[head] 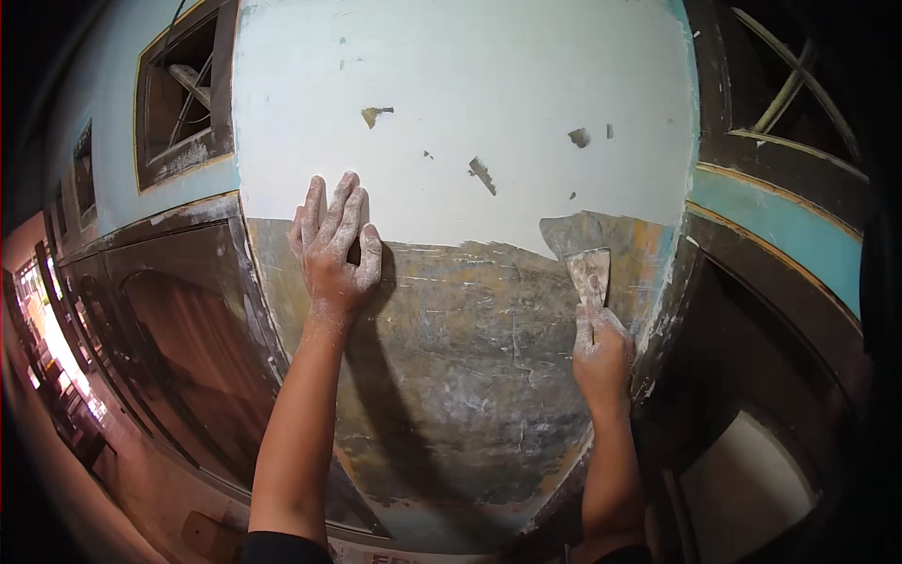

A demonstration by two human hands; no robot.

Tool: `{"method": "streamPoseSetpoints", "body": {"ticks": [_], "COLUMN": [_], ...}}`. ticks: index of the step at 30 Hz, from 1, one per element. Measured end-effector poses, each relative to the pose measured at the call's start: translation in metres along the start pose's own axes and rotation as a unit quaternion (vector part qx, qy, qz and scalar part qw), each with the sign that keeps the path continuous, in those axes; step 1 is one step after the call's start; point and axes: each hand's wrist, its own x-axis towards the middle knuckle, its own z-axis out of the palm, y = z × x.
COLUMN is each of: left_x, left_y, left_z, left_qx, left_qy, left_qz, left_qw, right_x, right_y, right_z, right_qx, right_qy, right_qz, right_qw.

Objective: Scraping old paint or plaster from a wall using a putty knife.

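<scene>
In front of me is a wall whose upper part carries white paint (451, 77), chipped in several small patches. Below a ragged edge the paint is gone, and grey-brown bare plaster (465, 352) shows. My left hand (337, 243), dusted white, rests with fingers spread against the wall across that edge; it holds nothing. On the right, my right hand (602, 349) grips a putty knife (590, 271) by its handle. Its wide, smeared metal blade points up, close to the paint edge where a notch of bare plaster rises. Whether the blade touches the wall I cannot tell.
Dark wooden frames flank the wall, with a barred vent opening (180, 88) at upper left and another vent opening (789, 77) at upper right. A door with a reddish curtain (204, 345) stands left. A pale panel (750, 472) is at lower right.
</scene>
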Motion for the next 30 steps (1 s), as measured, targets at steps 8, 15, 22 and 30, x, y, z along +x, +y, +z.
{"method": "streamPoseSetpoints", "body": {"ticks": [8,15,22,30], "left_x": [0.001,0.001,0.0,-0.001], "left_y": [-0.001,-0.001,-0.002,-0.003], "left_z": [0.001,-0.003,0.002,0.001], "left_qx": [-0.002,-0.01,0.002,-0.006], "left_qy": [0.011,-0.005,0.007,0.004], "left_qz": [0.005,0.011,0.004,0.002], "left_qw": [1.0,1.0,1.0,1.0], "right_x": [0.002,0.004,0.007,0.013], "right_y": [0.022,0.028,0.028,0.027], "right_z": [-0.015,-0.008,-0.006,-0.006], "right_qx": [-0.092,-0.071,-0.078,-0.074], "right_qy": [-0.042,-0.059,-0.021,-0.042], "right_qz": [-0.062,-0.058,-0.099,-0.095], "right_qw": [0.993,0.994,0.992,0.992]}}
